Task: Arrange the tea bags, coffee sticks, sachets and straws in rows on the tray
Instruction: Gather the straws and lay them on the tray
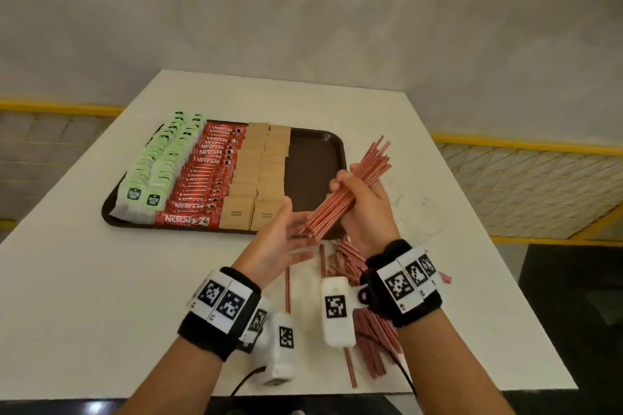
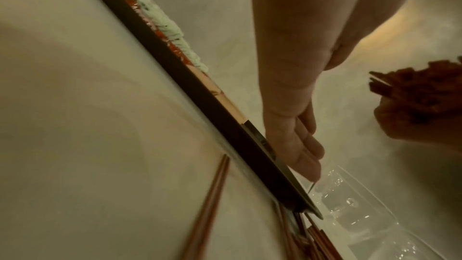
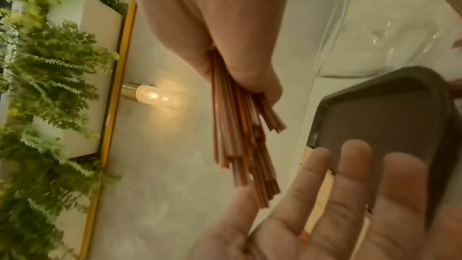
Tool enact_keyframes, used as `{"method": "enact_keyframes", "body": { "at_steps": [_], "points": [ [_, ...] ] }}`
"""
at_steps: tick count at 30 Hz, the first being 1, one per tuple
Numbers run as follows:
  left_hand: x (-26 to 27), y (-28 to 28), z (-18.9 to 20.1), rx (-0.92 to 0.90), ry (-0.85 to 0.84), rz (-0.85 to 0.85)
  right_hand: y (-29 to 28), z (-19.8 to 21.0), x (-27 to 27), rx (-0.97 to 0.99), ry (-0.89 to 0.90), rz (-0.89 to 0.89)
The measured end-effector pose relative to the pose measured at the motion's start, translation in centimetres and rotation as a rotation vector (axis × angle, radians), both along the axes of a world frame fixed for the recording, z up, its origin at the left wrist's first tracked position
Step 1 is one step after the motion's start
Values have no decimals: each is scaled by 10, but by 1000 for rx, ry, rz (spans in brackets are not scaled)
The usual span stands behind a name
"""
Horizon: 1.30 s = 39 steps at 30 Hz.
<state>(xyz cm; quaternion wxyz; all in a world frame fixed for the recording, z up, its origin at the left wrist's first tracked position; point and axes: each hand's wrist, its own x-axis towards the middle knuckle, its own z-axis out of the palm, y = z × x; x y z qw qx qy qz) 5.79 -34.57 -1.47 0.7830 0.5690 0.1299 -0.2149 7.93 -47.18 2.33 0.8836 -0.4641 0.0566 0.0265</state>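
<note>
While my right hand (image 1: 362,205) grips a bundle of red straws (image 1: 350,192) above the brown tray (image 1: 332,145), my left hand (image 1: 279,239) waits flat and relaxed beneath them.

The head view is evenly and softly lit, sharp at its centre, with the white table (image 1: 135,296) bowing outward at the frame's edges. Both wrist views are dimmer, warm-tinted and heavily warped. A glowing lamp (image 3: 155,96) casts a yellow bloom in the right wrist view, where the near open left hand (image 3: 337,205) is smeared by blur, and the ferns (image 3: 50,66) are soft.
</note>
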Motion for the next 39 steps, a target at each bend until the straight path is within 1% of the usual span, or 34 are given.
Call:
{"method": "enact_keyframes", "body": {
  "at_steps": [4,7,9,11,13,17,19,21,24,27,29,33,35,37,39],
  "points": [
    [1,8,-3,-250,69,72,21,-12,2,9,18,-22],
    [6,16,1,-438,134,139,35,-19,0,57,28,9],
    [8,22,1,-512,150,164,41,-23,2,36,11,50],
    [8,27,-1,-523,141,149,46,-23,3,-49,-13,119],
    [8,30,-2,-517,134,134,51,-22,5,-175,-39,189],
    [10,39,-3,-583,133,147,60,-21,12,-402,-167,257],
    [10,43,-5,-598,136,166,64,-22,16,-430,-215,273],
    [11,48,-8,-638,145,187,69,-21,20,-391,-271,246],
    [13,54,-9,-677,151,198,76,-17,28,-318,-401,175],
    [16,60,-8,-677,144,180,84,-11,34,-397,-492,132],
    [17,64,-8,-664,143,185,90,-8,36,-410,-493,121],
    [18,70,-10,-618,157,203,99,-8,36,-367,-443,142],
    [20,72,-8,-599,153,217,102,-11,36,-302,-366,201],
    [21,73,-4,-592,135,226,104,-16,38,-194,-246,265],
    [22,74,-2,-590,127,236,104,-17,42,-186,-187,282]
  ]
}}
